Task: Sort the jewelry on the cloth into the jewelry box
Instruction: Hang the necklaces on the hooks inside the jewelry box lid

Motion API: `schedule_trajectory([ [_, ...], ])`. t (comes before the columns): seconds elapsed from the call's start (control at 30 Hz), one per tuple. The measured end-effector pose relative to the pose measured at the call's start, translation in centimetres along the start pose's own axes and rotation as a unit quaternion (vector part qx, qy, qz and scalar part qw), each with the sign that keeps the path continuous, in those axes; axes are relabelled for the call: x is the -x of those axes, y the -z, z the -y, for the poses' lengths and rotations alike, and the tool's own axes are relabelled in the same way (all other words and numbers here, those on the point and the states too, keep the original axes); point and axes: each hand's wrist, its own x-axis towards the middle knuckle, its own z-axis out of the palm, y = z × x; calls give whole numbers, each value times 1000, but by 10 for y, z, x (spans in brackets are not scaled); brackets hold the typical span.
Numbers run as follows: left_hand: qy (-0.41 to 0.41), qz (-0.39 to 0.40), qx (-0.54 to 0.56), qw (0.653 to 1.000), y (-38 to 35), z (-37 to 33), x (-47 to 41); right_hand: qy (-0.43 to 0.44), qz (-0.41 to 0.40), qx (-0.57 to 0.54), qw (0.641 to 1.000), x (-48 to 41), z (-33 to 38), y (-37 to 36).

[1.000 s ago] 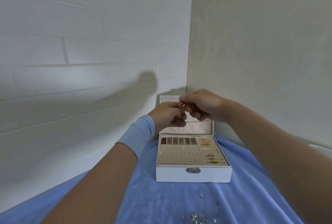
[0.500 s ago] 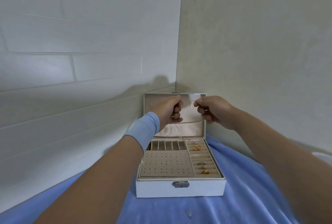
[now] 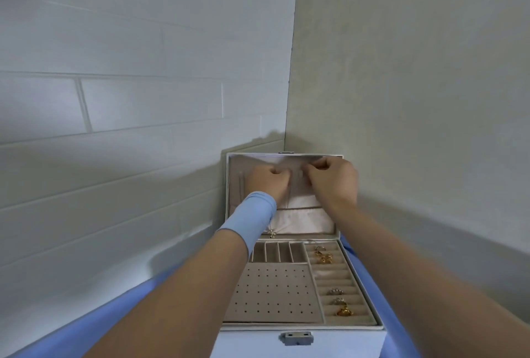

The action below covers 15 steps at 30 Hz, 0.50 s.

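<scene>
Pinching grip on both sides, head view: the left hand [image 3: 268, 181] and the right hand [image 3: 332, 182] are raised with fingers curled, fingertips close together against the upper part of the open lid [image 3: 235, 185]. Between them they hold a fine necklace [image 3: 271, 233]. Its chain is faint and its small pendant hangs at the lid's lower left, just above the tray.

The jewelry box [image 3: 344, 340] stands open on the blue cloth [image 3: 120, 314], its back towards the wall corner and its latch [image 3: 296, 339] at the near edge. A gathered pocket [image 3: 304, 220] crosses the lid's lower half. In the tray, the perforated earring panel [image 3: 272, 291] occupies the near left. The ring rolls along the right edge carry gold rings [image 3: 322, 254] at the far end and three more rings [image 3: 339, 301] at the near end. A blue cuff [image 3: 252, 214] covers the left wrist.
</scene>
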Motion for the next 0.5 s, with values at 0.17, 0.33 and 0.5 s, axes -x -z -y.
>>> schedule_trajectory([
  [0.17, 19, 4, -31, 999, -5, 5, 1, -3, -24, -12, 1000, 1, -8, -8],
  [0.33, 10, 57, -25, 998, -6, 9, 8, -23, 19, 27, 999, 8, -15, -2],
  [0.5, 10, 161, -2, 987, 4, 9, 26, -125, 164, -35, 978, 29, -6, 7],
])
